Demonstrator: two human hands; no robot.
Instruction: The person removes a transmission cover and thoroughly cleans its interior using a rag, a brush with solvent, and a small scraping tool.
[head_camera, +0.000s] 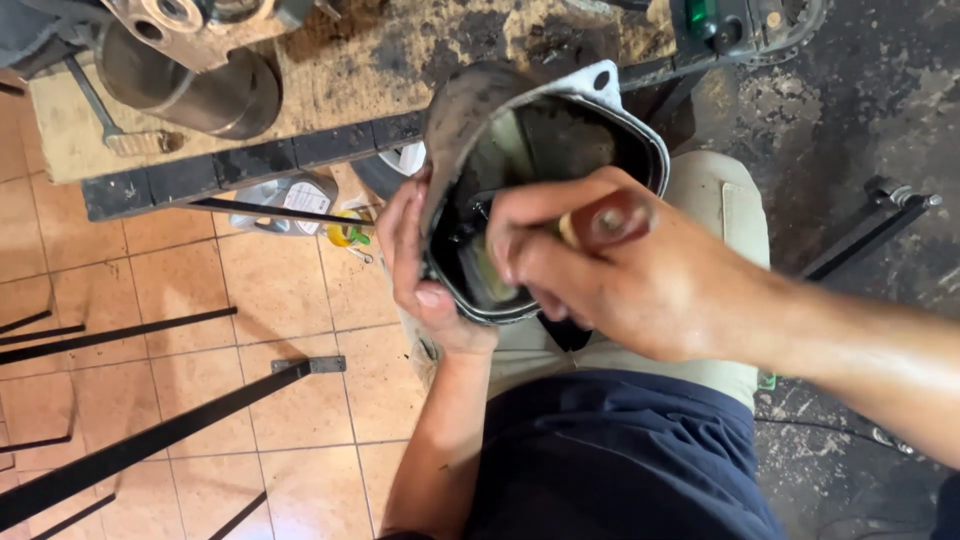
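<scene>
My left hand (420, 275) grips the left rim of a dirty, oil-blackened metal engine cover (560, 130), held upright over my lap with its hollow side facing me. My right hand (620, 275) is closed around a tool with a reddish-brown rounded handle (605, 222). The working end reaches into the cover's dark inside and is hidden by my fingers. Below are my beige trousers and dark blue shirt.
A worn wooden workbench (350, 70) with a black metal edge stands ahead, carrying a metal cylinder part (200, 85) and a wrench (110, 125). A grey plastic jug (285, 200) and small yellow bottle (345, 232) lie under it on the tan tile floor. Black metal bars cross the floor at left.
</scene>
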